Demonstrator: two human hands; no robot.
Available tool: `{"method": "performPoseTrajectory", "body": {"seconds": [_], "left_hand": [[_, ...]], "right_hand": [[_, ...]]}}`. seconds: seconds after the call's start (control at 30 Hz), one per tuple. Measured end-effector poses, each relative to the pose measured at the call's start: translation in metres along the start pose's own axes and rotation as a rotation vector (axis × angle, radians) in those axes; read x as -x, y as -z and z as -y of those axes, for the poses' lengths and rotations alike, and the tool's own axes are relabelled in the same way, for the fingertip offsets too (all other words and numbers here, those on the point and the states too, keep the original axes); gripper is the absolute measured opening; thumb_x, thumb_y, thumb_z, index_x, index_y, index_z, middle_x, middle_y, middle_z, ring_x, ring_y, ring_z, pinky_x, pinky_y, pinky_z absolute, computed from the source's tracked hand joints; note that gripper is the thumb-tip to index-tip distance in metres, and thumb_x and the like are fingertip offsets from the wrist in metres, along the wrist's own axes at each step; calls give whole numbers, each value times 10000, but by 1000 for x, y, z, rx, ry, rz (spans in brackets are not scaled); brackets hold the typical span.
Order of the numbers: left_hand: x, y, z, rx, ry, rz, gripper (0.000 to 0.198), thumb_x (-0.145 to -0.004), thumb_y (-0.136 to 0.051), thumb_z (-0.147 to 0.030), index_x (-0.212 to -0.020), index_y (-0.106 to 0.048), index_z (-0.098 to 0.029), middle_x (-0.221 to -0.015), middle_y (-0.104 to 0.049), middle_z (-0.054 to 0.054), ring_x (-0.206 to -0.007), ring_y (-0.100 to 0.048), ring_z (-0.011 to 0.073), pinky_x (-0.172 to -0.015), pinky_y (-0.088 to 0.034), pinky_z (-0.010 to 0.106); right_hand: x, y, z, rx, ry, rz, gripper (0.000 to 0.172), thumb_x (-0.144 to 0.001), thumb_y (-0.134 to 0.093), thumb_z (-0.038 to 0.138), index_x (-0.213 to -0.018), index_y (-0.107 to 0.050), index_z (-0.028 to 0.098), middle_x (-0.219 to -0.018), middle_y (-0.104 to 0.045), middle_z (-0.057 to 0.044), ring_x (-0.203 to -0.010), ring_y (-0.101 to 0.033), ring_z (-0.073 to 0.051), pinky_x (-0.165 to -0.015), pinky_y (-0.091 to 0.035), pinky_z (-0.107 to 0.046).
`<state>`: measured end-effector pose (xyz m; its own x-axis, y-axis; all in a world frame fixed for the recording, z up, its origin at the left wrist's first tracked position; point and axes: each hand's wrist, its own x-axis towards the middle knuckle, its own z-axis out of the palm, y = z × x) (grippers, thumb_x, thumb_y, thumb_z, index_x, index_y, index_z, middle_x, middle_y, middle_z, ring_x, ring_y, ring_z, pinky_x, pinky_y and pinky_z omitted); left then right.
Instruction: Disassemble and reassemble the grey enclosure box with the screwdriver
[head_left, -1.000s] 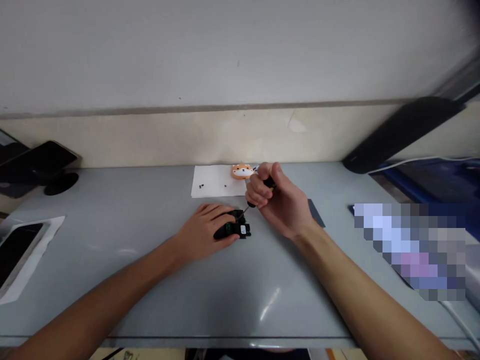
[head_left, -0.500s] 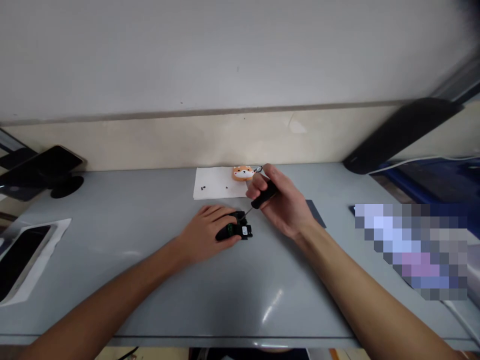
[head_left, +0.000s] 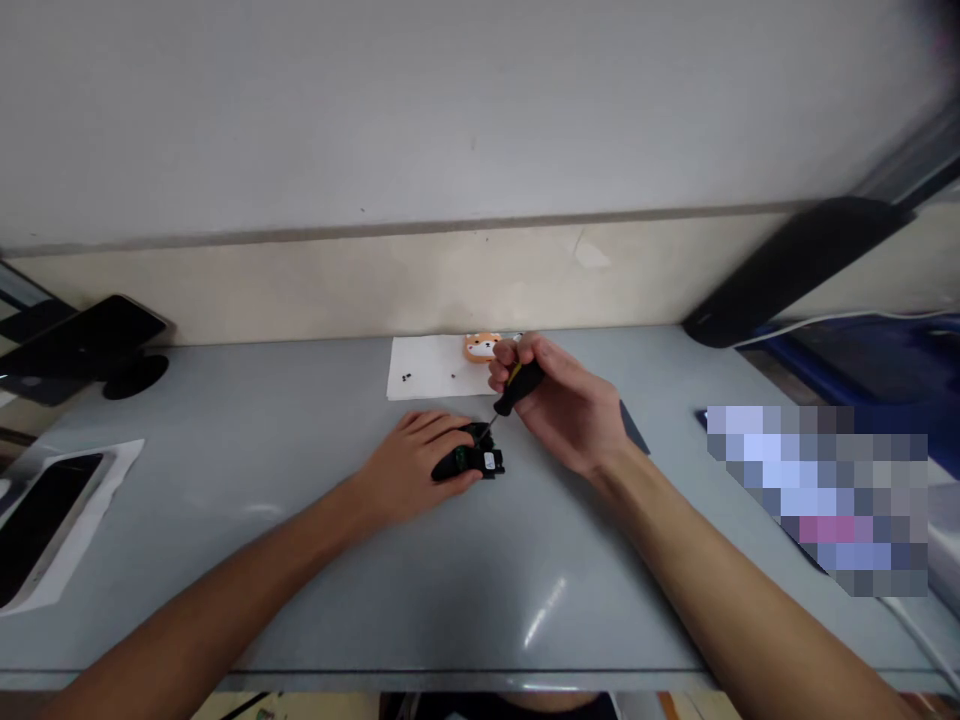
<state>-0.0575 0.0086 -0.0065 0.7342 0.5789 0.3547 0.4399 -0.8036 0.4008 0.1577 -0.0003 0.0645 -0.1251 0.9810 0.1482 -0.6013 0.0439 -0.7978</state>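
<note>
My left hand (head_left: 420, 455) is closed over a small black device (head_left: 489, 461), thumb along its near side and fingers along its far side, pressing it to the desk. Bits of green circuit board show in the device, and a white label is on it. My right hand (head_left: 566, 400) grips a screwdriver (head_left: 517, 388) by its black and yellow handle. The thin shaft slants down to the left, its tip at the device beside my left fingers. Whether the tip sits in a screw is too small to tell.
Behind my hands lies a white paper (head_left: 424, 362) with several tiny dark pieces and an orange-and-white animal-face case (head_left: 480, 347). A phone on a stand (head_left: 124, 325) is back left, another phone (head_left: 45, 515) front left. A dark cylinder (head_left: 795, 270) leans at right.
My right fingers have shifted around the screwdriver handle, whose yellow stripe now shows, and the screwdriver stands a little steeper. My left hand and the device stay put.
</note>
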Motion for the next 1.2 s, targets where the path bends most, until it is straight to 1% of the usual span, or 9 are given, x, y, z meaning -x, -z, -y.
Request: {"method": "performPoseTrajectory", "body": {"seconds": [0.1, 0.23, 0.33, 0.4, 0.5, 0.63, 0.77, 0.93, 1.2], "left_hand": [[0, 0, 0, 1, -7, -2, 250, -993, -634, -414, -1174, -664, -244, -1368, -672, 30, -1252, -609, 209, -1074, -455, 392], [0, 0, 0, 3, -7, -4, 264, -987, -646, -409, -1194, -665, -246, -1372, -673, 29, -1258, -608, 212, -1083, -450, 401], [1, -1, 1, -2, -6, -9, 266, -989, -644, -417, -1192, -669, -248, -1369, -676, 36, -1257, -614, 214, -1080, -453, 404], [1, -2, 2, -6, -7, -10, 265, -988, -644, -424, -1186, -671, -249, -1368, -677, 36, -1255, -618, 217, -1080, -453, 406], [1, -1, 2, -7, -7, -11, 257, -987, -644, -417, -1183, -672, -253, -1357, -681, 36, -1247, -624, 219, -1082, -453, 415], [0, 0, 1, 10, 0, -8, 247, -983, -649, -403, -1185, -671, -262, -1349, -681, 33, -1240, -626, 219, -1078, -460, 420], [0, 0, 1, 28, -5, -14, 243, -978, -657, -402, -1174, -677, -261, -1353, -681, 35, -1247, -624, 219, -1080, -459, 420], [0, 0, 2, 30, 2, 3, 244, -983, -650, -412, -1167, -683, -255, -1357, -680, 34, -1250, -621, 216, -1096, -453, 423], [0, 1, 1, 23, -5, 1, 219, -991, -635, -413, -1137, -694, -261, -1346, -679, 31, -1238, -625, 213, -1082, -461, 420]], "right_hand": [[2, 2, 0, -13, -8, 15, 267, -888, -734, 331, -774, -527, 208, -905, -493, -23, -796, -515, -133, -742, -439, -276], [2, 2, 1, -9, -33, 52, 413, -848, -796, 368, -754, -422, 219, -732, -300, 38, -596, -343, -93, -592, -330, -260], [1, -1, 2, 49, -33, 27, 470, -861, -746, 535, -738, -414, 226, -713, -292, 40, -562, -261, -97, -563, -326, -278], [0, -4, 3, 44, -38, 4, 435, -893, -657, 610, -759, -491, 231, -730, -336, 20, -582, -300, -114, -570, -361, -295], [0, -4, 4, -9, -26, 1, 282, -942, -596, 480, -840, -621, 218, -826, -424, -22, -686, -425, -138, -673, -444, -314], [3, 0, 1, 45, -1, 58, 219, -895, -691, 369, -776, -597, 211, -947, -505, -45, -858, -515, -161, -815, -476, -311], [4, -3, -2, 113, -20, 79, 417, -860, -777, 448, -739, -452, 218, -841, -488, -5, -786, -514, -138, -697, -426, -280], [2, -11, -3, 198, 2, 36, 480, -897, -637, 656, -752, -461, 233, -649, -292, 45, -567, -294, -113, -556, -295, -282], [3, -10, 1, 112, -33, 12, 272, -945, -617, 437, -781, -614, 220, -828, -475, -33, -744, -493, -162, -689, -456, -320]]}}
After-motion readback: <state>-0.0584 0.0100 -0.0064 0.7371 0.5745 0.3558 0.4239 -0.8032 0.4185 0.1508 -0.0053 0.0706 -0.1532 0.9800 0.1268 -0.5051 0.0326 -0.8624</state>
